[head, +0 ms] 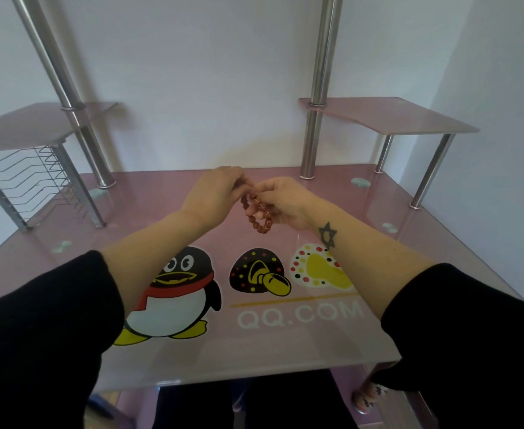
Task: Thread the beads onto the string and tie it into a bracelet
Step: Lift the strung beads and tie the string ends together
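A pink glass desk [149, 196] fills the view, printed with a penguin [174, 298] and the letters QQ.COM. Two raised pink shelves, a left shelf [31, 125] and a right shelf [403, 119], stand at its back corners on chrome poles [319, 88]. A wire rack [34, 181] hangs under the left shelf. Two forearms in black sleeves [37, 335] reach in over the desk, and the right wrist bears a star tattoo [328, 235]. The left hand [214, 193] and right hand [288, 199] meet in the air above the middle of the desk, fingertips together. Both have curled fingers pinching the top of a loop of reddish-brown beads [259, 216]. The loop hangs down between the hands, against the right palm, clear of the glass. The string itself is too fine to make out, so I cannot tell whether it is knotted.
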Demonstrator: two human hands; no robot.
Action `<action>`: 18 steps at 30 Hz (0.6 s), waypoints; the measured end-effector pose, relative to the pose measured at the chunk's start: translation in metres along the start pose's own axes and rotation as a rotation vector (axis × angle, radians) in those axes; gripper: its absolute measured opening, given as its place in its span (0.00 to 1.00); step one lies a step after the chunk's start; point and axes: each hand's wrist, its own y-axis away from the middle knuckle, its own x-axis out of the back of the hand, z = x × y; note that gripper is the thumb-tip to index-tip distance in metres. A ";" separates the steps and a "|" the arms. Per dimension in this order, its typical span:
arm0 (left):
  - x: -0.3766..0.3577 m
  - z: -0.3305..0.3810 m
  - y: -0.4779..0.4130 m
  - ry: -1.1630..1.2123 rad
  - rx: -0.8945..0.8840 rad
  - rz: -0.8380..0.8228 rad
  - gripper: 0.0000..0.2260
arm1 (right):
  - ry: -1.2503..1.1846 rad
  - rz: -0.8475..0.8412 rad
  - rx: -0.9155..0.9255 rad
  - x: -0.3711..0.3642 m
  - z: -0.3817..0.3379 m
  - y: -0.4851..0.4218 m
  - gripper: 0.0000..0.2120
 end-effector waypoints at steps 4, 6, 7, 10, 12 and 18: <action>-0.003 0.000 -0.001 0.011 -0.003 0.011 0.05 | 0.011 0.072 0.035 -0.001 0.003 -0.003 0.08; -0.003 -0.002 -0.002 0.013 0.007 0.013 0.05 | 0.009 0.094 0.052 -0.001 0.003 -0.003 0.08; -0.003 -0.002 -0.002 0.005 0.010 0.016 0.04 | 0.011 0.102 0.061 -0.001 0.004 -0.003 0.08; -0.003 -0.003 -0.003 -0.028 0.018 0.026 0.04 | 0.019 0.110 0.080 0.000 0.003 -0.003 0.06; -0.004 -0.003 -0.002 -0.034 0.015 0.032 0.04 | 0.022 0.109 0.091 0.001 0.003 -0.003 0.05; -0.004 -0.001 0.000 -0.019 0.003 0.015 0.06 | 0.012 0.068 0.109 0.004 0.002 -0.002 0.06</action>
